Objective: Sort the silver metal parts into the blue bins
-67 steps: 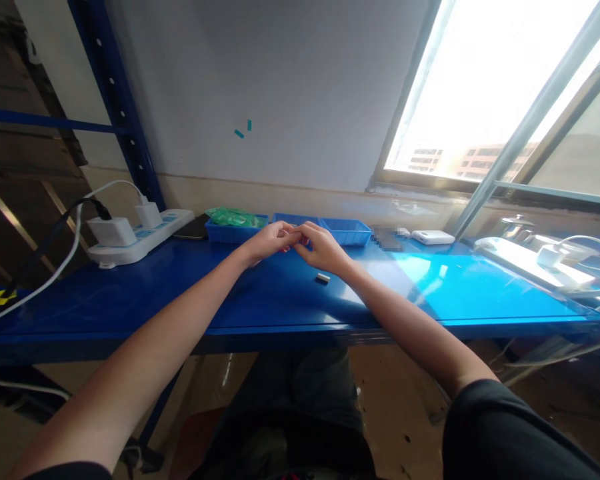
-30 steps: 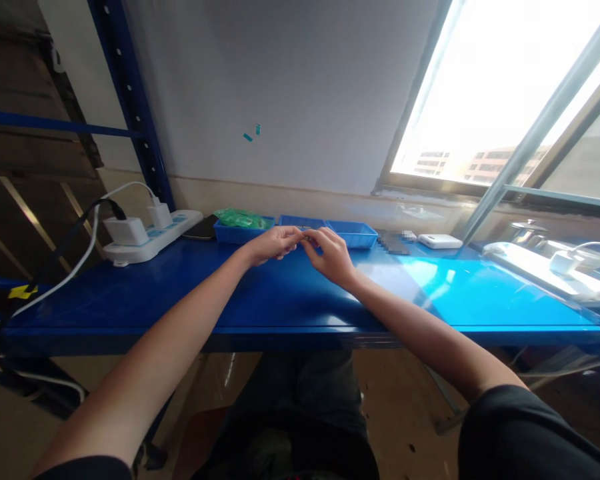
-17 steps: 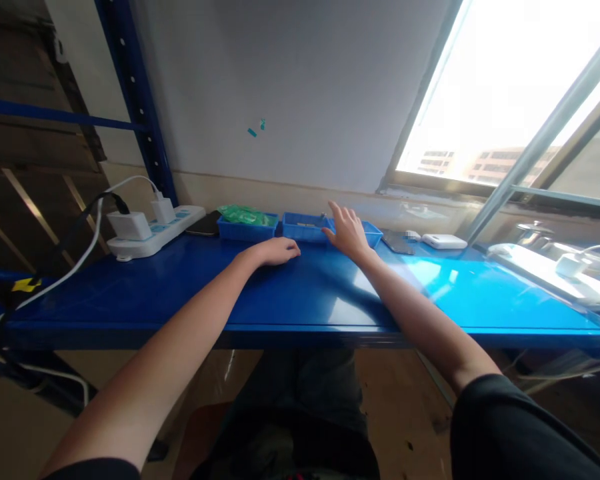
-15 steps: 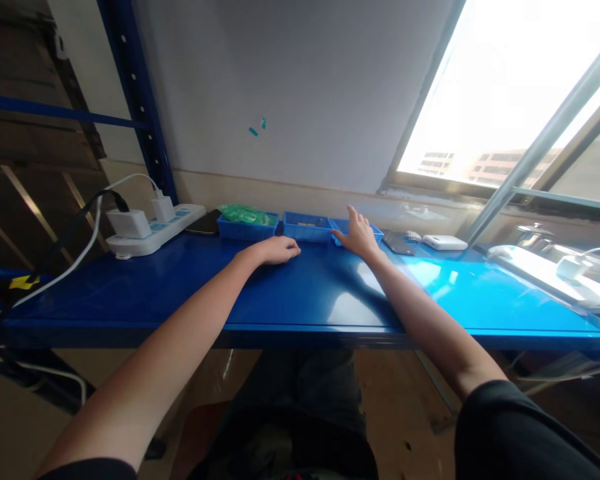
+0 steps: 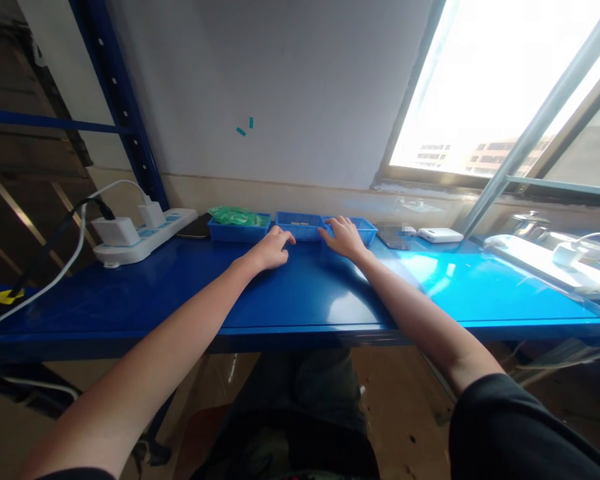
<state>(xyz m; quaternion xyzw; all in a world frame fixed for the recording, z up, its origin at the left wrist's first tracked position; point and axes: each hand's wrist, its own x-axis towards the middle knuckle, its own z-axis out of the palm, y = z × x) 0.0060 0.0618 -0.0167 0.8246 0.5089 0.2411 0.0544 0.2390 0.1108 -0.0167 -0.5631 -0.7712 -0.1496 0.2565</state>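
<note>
"What's inside?"

"I see a green bag (image 5: 234,215) in the left box (image 5: 237,233), left of centre; pale bits (image 5: 300,224) (too tiny to name) in the middle box (image 5: 309,233), mid-frame."

"Grip?"

"Both loose: left hand (image 5: 270,249) near the middle box, right hand (image 5: 345,237) at the right box (image 5: 366,233)."

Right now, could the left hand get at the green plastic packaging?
Probably yes: the left hand appears unladen, and the green plastic packaging rises above the rim of its blue bin, with nothing over it.

white power strip (image 5: 158,235), left | teal strips (image 5: 241,131) on grey wall (image 5: 305,80) | window (image 5: 480,87), right
</note>
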